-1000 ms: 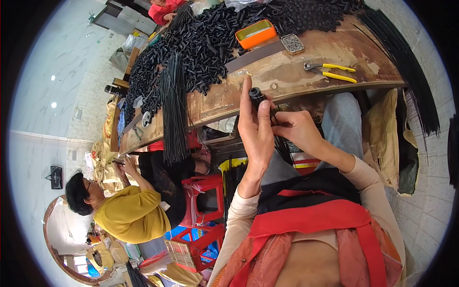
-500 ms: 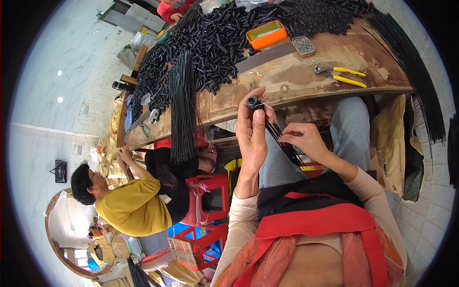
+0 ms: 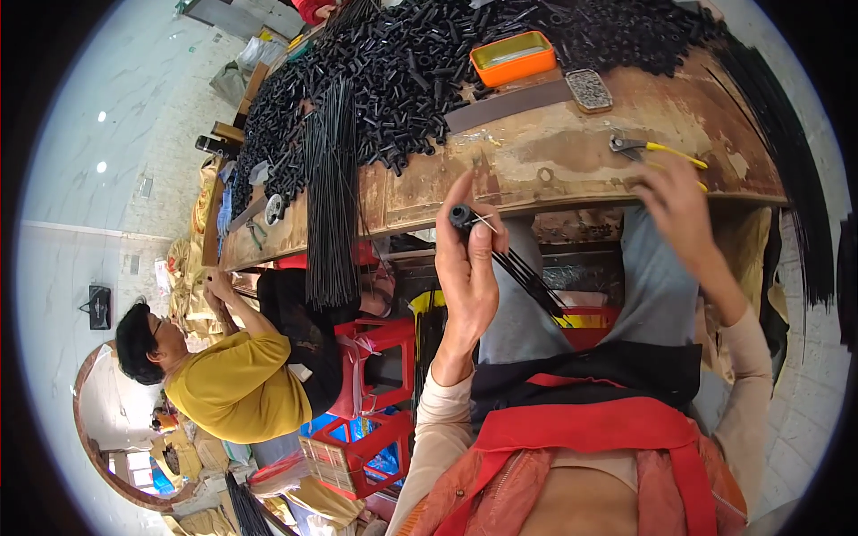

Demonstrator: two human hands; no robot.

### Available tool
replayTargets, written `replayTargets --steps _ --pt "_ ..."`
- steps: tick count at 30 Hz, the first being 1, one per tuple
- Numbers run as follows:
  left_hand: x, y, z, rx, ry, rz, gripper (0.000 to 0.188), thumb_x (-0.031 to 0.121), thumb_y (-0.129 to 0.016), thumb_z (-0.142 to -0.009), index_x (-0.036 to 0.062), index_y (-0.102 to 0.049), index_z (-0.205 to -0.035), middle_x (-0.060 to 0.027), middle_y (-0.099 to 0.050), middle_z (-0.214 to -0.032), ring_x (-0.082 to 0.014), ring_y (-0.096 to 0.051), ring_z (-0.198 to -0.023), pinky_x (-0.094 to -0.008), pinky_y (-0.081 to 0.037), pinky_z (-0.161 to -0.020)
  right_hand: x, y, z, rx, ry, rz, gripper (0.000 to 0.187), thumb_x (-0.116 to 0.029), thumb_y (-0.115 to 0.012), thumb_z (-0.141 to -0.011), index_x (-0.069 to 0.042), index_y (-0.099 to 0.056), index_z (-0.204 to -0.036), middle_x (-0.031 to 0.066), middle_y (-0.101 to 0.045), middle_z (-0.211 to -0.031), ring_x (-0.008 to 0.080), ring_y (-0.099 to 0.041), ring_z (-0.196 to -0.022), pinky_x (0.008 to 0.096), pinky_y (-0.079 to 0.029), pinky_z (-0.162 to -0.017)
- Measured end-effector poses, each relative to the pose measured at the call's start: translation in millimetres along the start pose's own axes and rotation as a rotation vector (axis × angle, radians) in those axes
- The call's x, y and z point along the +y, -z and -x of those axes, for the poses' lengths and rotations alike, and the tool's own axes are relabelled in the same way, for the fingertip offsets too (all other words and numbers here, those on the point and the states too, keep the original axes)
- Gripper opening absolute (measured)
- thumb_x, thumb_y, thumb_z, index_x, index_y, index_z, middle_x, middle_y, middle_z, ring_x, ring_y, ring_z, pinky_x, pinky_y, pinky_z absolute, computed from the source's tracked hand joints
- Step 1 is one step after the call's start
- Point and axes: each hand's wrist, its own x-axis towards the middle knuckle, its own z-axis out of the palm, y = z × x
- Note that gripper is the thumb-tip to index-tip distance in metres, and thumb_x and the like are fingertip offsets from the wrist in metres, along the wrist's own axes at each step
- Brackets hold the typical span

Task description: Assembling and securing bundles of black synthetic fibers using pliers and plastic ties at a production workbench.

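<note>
My left hand (image 3: pixel 467 277) is closed round a short black cylinder (image 3: pixel 461 215) with a hole in its end. A bundle of thin black rods (image 3: pixel 527 277) runs from it down to the right over my lap, and a thin pale wire (image 3: pixel 483 222) pokes out beside my thumb. Over the table's near edge at the right, my right hand (image 3: pixel 677 210) has its fingers apart, slightly smeared by motion. Its fingertips overlap the yellow-handled cutting pliers (image 3: pixel 662 147), which lie on the wooden table (image 3: pixel 536 165); whether they touch cannot be told.
A large heap of black tubes (image 3: pixel 393 107) covers the far table. An orange box (image 3: pixel 514 59) and a tray of small metal bits (image 3: pixel 590 90) stand nearby. Long black rods (image 3: pixel 331 205) overhang the edge. A person in yellow (image 3: pixel 237 380) sits at the left, near red stools (image 3: pixel 380 366).
My right hand has left the rods and moved up and right to the pliers. My left hand still holds the black cylinder. The view has shifted slightly.
</note>
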Motion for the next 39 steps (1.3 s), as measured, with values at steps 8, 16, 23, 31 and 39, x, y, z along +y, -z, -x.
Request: replayTargets --steps 8,16,23,31,39 --pt "0 0 -10 -0.046 0.069 0.057 0.044 0.027 -0.049 -0.101 -0.0037 -0.042 -0.132 -0.0081 -0.054 -0.094 -0.0109 -0.045 -0.072 -0.0256 -0.04 -0.063 87 -5 -22 -0.37 -0.09 -0.092 0.046 -0.02 -0.069 -0.081 0.001 -0.051 -0.117 0.0166 -0.049 -0.114 0.0368 -0.049 -0.106 0.0402 -0.04 -0.094" --pt "14 5 1 -0.35 0.264 0.242 0.045 0.046 -0.054 -0.095 0.0014 -0.047 -0.099 -0.005 -0.048 -0.076 -0.0161 -0.045 -0.071 -0.0312 -0.039 -0.069 17 6 -16 -0.195 -0.651 -1.254 0.029 -0.032 -0.049 -0.099 -0.005 -0.055 -0.106 0.0028 -0.057 -0.075 0.0086 -0.054 -0.063 0.0216 -0.04 -0.057" --pt "29 -7 20 -0.326 0.262 0.489 0.056 0.055 -0.052 -0.092 0.0 -0.049 -0.102 -0.0034 -0.044 -0.076 -0.0129 -0.035 -0.066 -0.0288 -0.031 -0.065 -72 53 4 -0.596 -0.327 -0.689 0.029 -0.02 -0.052 -0.097 -0.001 -0.055 -0.118 0.0118 -0.061 -0.082 0.0203 -0.059 -0.069 0.0309 -0.046 -0.064" --pt "38 -12 47 -0.333 0.224 0.421 0.055 0.059 -0.055 -0.089 0.0045 -0.048 -0.091 -0.0008 -0.04 -0.073 -0.0123 -0.035 -0.065 -0.0276 -0.029 -0.062 -125 92 13 -0.387 0.0 -0.351 0.051 0.001 -0.059 -0.085 -0.01 -0.049 -0.134 0.0127 -0.054 -0.106 0.0288 -0.055 -0.095 0.0369 -0.045 -0.083" --pt "33 -19 67 -0.347 0.11 0.275 0.05 0.055 -0.046 -0.096 0.0049 -0.05 -0.102 0.0022 -0.043 -0.079 -0.0066 -0.034 -0.069 -0.0216 -0.027 -0.061 -148 101 2 -0.362 -0.053 -0.721 0.05 -0.002 -0.066 -0.082 -0.006 -0.052 -0.13 0.0105 -0.057 -0.093 0.0237 -0.059 -0.083 0.0331 -0.048 -0.075"
